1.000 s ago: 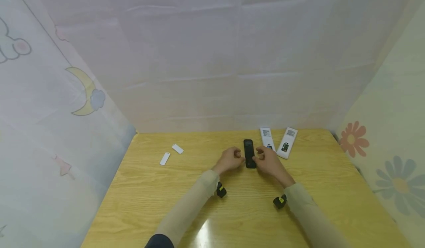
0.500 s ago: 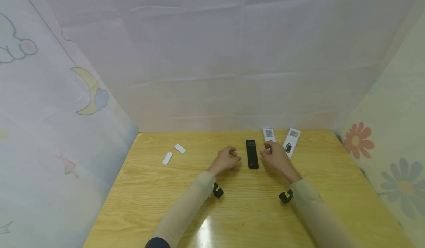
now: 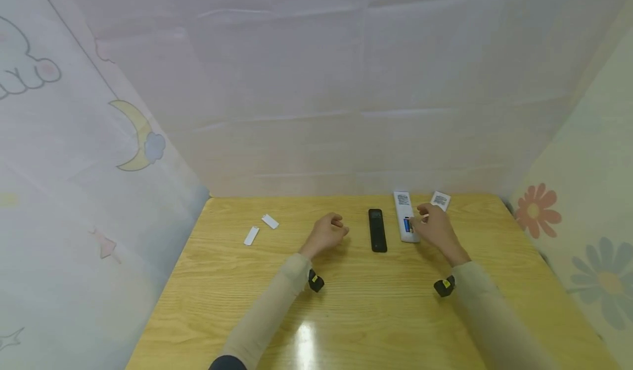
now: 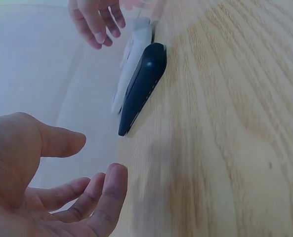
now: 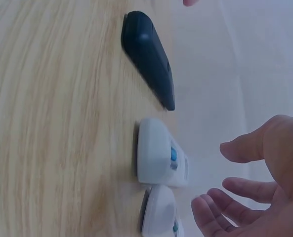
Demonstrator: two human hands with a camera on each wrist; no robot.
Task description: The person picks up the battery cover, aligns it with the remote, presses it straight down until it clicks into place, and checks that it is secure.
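Note:
On the table lies a black remote control (image 3: 377, 230), with neither hand touching it. To its right is a white remote control (image 3: 403, 208), its battery compartment uncovered and something blue, like a battery, inside. A second white remote control (image 3: 440, 200) lies farther right, mostly hidden behind my right hand (image 3: 437, 228). That hand hovers over the white remotes with loosely bent fingers, holding nothing; the right wrist view shows a gap between its fingertips and the remotes (image 5: 155, 153). My left hand (image 3: 325, 234) is left of the black remote, its fingers relaxed and apart.
Two small white covers (image 3: 251, 236) lie on the left part of the wooden table (image 3: 222, 304). A pale cloth wall (image 3: 296, 111) rises right behind the table's back edge, and printed cloth hangs on both sides.
Both hands have come away from the sides of the black remote control. The left hand moved left; the right moved right, over the white remotes. The black remote stays lying there.

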